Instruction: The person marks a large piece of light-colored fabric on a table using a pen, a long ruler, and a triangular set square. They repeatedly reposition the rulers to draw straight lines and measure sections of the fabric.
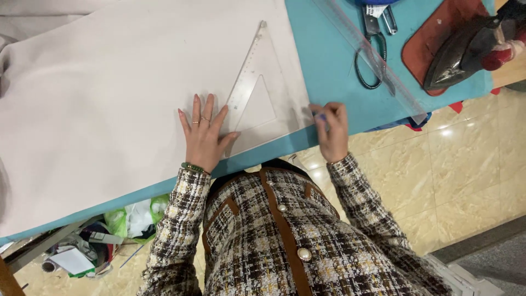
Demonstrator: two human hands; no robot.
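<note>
Far left, under the table edge: a heap of green and white bags (134, 218) on the floor. Above it, pale cream fabric (109, 98) spread flat over most of the teal table (329, 60), w/ its near edge running along the table's edge.

Left hand (204, 137) lies palm-down on the fabric, fingers spread & straight, nothing gripped, just pressing flat. Rings on two fingers, green bead bracelet (192, 167) at the wrist. Thumb tip touches the lower left corner of the clear plastic set square (257, 87), which lies flat on the fabric just right of the hand, apex pointing away from the person, triangular cut-out in the middle.

Right hand (331, 131) sits at the fabric's right edge, just right of the set square's lower right corner. Fingers curled in tight, pinching a small blue marking piece (320, 116); can't tell if its tip touches the cloth.

Further right on bare teal: black-handled scissors (370, 52), a long clear ruler (372, 57) lying diagonally across them. Far right: dark iron (466, 52) on a red-brown mat (424, 49). Tan tiled floor (466, 164) below.
</note>
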